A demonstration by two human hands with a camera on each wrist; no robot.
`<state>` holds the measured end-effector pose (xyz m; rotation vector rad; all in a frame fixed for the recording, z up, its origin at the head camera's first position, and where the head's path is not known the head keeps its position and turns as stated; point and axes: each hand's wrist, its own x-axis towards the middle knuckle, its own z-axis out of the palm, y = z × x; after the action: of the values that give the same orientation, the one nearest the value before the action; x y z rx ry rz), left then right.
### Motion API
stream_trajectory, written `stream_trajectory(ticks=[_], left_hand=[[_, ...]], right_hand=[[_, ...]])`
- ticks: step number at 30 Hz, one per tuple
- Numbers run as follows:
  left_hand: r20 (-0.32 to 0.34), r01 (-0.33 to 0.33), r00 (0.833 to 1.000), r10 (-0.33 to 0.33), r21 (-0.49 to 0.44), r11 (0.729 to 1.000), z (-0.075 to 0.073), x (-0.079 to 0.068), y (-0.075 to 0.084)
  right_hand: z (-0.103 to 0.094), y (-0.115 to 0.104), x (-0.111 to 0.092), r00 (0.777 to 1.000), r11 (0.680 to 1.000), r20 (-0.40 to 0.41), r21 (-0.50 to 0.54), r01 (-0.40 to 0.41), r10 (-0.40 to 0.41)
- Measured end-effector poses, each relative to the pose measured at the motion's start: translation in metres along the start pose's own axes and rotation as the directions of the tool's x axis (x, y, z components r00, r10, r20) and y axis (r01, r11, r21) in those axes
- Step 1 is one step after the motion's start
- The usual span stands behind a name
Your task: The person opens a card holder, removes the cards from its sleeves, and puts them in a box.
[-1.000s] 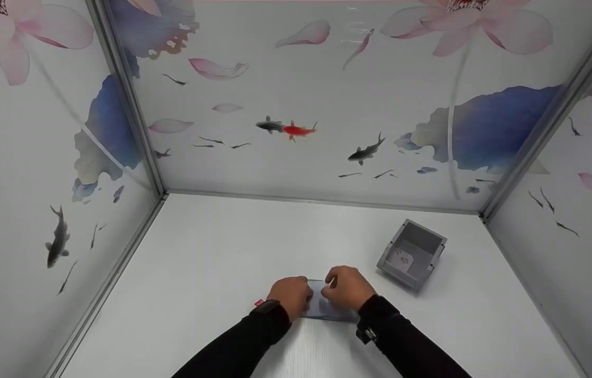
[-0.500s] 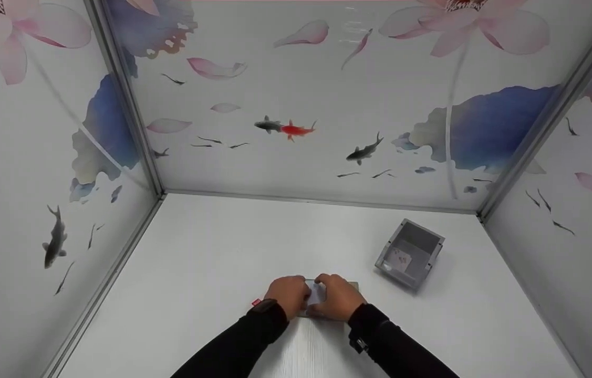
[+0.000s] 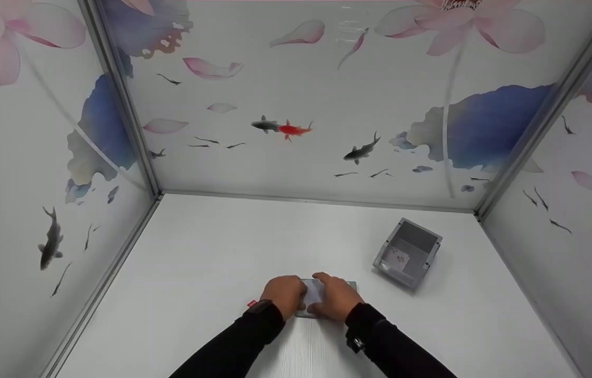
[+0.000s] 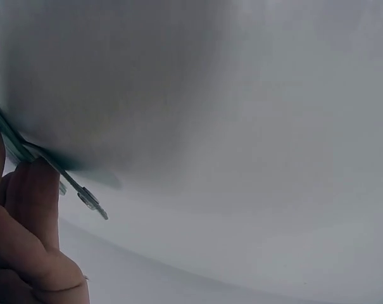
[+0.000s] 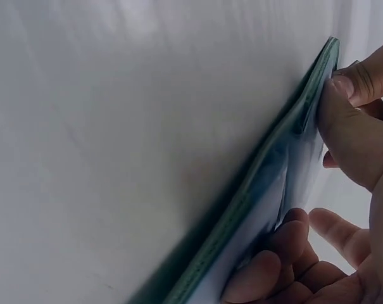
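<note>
A flat, bluish clear plastic pouch with green edges lies between both hands near the front of the white table. My left hand pinches its left end; in the left wrist view, curled fingers are at the green edge, beside a thin strip ending in a small metal-like piece. My right hand holds the pouch across its middle. The right wrist view shows that hand's thumb on the pouch, close to the left hand, with the other fingers bent against the face.
A grey plastic bin stands tilted to the right behind the hands, with a small printed card inside. White walls painted with lotus and fish enclose the table on three sides.
The right hand has moved left along the pouch, uncovering its right end, and its thumb and index finger have spread wider apart. The left hand stays at the left end.
</note>
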<state>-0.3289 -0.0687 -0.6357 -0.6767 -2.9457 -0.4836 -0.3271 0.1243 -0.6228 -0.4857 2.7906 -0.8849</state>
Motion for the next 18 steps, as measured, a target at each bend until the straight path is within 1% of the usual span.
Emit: stream_trajectory(ticks=[5, 7, 9, 13, 15, 18], left_hand=[[-0.004, 0.02, 1.0, -0.02, -0.049, 0.999, 0.0, -0.001, 0.002], [-0.012, 0.019, 1.0, -0.019, -0.045, 0.999, 0.0, -0.002, 0.002], [-0.021, 0.014, 1.0, -0.014, -0.028, 1.0, 0.001, -0.002, 0.002], [-0.024, 0.003, 1.0, -0.003, -0.001, 1.0, 0.003, -0.002, 0.002], [-0.021, 0.006, 1.0, -0.005, 0.004, 1.0, 0.004, -0.002, 0.003], [-0.022, 0.011, 1.0, -0.011, 0.002, 1.0, 0.005, -0.002, 0.004]], right_hand=[[-0.002, 0.004, -0.001, 0.999, 1.0, -0.03, -0.02, 0.011, -0.011], [-0.002, 0.006, -0.002, 0.999, 0.999, -0.048, -0.025, 0.022, -0.024], [-0.003, 0.008, -0.003, 0.998, 1.0, -0.066, -0.017, 0.011, -0.012], [-0.005, 0.013, -0.003, 0.993, 0.996, -0.086, 0.03, -0.081, 0.083], [-0.006, 0.016, -0.002, 0.986, 0.991, -0.102, 0.049, -0.128, 0.132], [-0.01, 0.02, 0.0, 0.976, 0.98, -0.113, 0.086, -0.177, 0.186]])
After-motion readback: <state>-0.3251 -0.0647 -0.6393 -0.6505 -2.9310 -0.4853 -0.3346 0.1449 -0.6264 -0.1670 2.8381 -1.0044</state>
